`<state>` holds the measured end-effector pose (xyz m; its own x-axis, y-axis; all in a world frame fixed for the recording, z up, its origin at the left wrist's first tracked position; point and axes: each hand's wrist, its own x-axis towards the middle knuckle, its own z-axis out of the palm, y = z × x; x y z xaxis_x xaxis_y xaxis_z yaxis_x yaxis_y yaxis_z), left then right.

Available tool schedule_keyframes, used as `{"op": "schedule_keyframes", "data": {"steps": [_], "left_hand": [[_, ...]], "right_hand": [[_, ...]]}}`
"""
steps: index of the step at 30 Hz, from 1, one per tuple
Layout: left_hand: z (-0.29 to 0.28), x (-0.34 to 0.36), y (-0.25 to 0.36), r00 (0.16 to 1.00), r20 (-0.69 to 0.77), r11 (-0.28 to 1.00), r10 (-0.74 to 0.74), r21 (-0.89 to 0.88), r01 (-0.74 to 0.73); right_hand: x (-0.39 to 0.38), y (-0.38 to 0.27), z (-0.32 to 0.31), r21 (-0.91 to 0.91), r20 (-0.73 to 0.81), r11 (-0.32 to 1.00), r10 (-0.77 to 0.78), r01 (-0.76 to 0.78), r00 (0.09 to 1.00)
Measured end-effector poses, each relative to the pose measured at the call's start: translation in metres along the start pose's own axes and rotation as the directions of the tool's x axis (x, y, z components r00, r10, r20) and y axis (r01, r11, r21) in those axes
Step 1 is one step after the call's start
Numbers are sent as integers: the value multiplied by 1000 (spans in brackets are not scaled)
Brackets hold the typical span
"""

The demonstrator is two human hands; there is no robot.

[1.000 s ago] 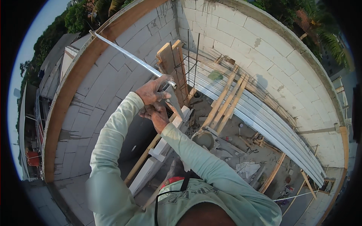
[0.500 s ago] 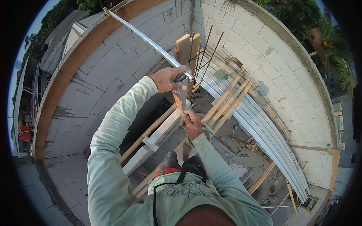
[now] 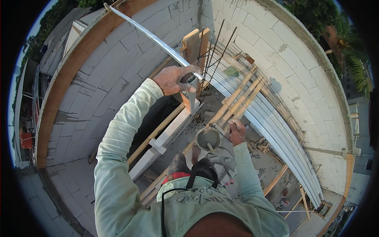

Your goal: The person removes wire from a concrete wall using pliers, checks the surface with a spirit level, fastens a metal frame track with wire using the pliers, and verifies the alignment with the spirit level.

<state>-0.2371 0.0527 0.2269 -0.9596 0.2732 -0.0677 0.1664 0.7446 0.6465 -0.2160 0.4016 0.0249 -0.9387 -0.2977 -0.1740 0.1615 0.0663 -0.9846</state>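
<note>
A long silvery metal bar [image 3: 150, 37] slopes down from the wall top at upper left. Near its lower end my left hand [image 3: 173, 80] is closed, fingers curled over the bar and thumb below. Just under that hand stands a narrow grey upright piece [image 3: 192, 103] with an orange-brown strip [image 3: 185, 102] along its side. My right hand [image 3: 237, 132] is closed around the handle of what looks like a trowel [image 3: 219, 129], at the right rim of a round bucket [image 3: 209, 147]. Grey wet mortar [image 3: 208, 138] shows inside the bucket.
Pale block walls [image 3: 106, 98] surround me. Bare rebar rods [image 3: 215, 59] and upright planks [image 3: 190, 45] rise ahead. Wooden poles [image 3: 237, 98] cross in front of a stack of long metal profiles [image 3: 284, 134] on the right. Rubble and offcuts lie on the floor below.
My right hand has moved away from the upright piece, down and to the right, to the bucket, which now shows plainly. My left hand stays at the bar's end.
</note>
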Motion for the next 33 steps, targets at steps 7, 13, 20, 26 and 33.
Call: {"op": "schedule_keyframes", "data": {"steps": [7, 13, 20, 26, 33], "left_hand": [[10, 1, -17, 987, -90, 991, 130, -24, -133], [5, -2, -3, 1000, 5, 986, 2, -164, -2], [10, -1, -12, 996, -18, 983, 87, -159, -89], [4, -2, -7, 998, 10, 982, 61, -180, -59], [0, -6, -8, 997, -33, 980, 63, 193, -56]], "right_hand": [[79, -115, 56, -52, 121, 950, -300, 308, 946], [93, -138, 89, -17, 215, 912, -397, 410, 892], [106, -121, 99, -113, 272, 841, -487, 530, 830], [105, -138, 98, -150, 237, 807, -532, 571, 813], [69, -109, 94, 171, 8, 955, -249, 244, 969]]}}
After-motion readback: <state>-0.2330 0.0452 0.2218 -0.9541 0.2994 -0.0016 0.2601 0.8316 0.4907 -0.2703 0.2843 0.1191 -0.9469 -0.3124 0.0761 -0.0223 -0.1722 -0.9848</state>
